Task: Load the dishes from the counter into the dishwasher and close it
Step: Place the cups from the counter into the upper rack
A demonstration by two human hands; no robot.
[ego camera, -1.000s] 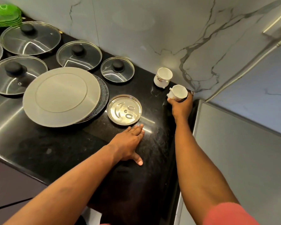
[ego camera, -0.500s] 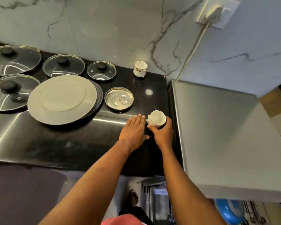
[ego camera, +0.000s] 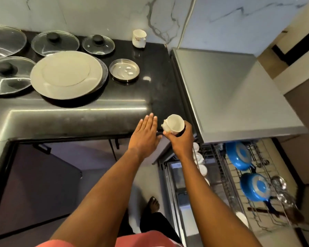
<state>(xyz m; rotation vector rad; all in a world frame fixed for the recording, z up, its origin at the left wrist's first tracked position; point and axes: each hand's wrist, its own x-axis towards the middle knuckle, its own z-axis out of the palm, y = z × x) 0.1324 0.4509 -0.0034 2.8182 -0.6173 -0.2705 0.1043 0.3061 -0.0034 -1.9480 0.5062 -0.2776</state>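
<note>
The right hand (ego camera: 181, 139) grasps a white cup (ego camera: 174, 124), fingers curled round it. The cup is tilted, its mouth facing up, over the front right corner of the black counter (ego camera: 159, 97). Just left of those fingers the left hand (ego camera: 144, 138) lies flat, fingers straight and released, at the counter's edge. Far beyond the fingertips a second cup (ego camera: 139, 38) stands upright by the marble wall (ego camera: 105, 13). Nearer sit a small steel plate (ego camera: 124, 70), a large pale plate (ego camera: 66, 74) and glass lids (ego camera: 54, 42). Right of the fingers is the grey dishwasher top (ego camera: 230, 97). Below them the pulled-out rack (ego camera: 225, 175) holds two blue pans (ego camera: 238, 155).
</note>
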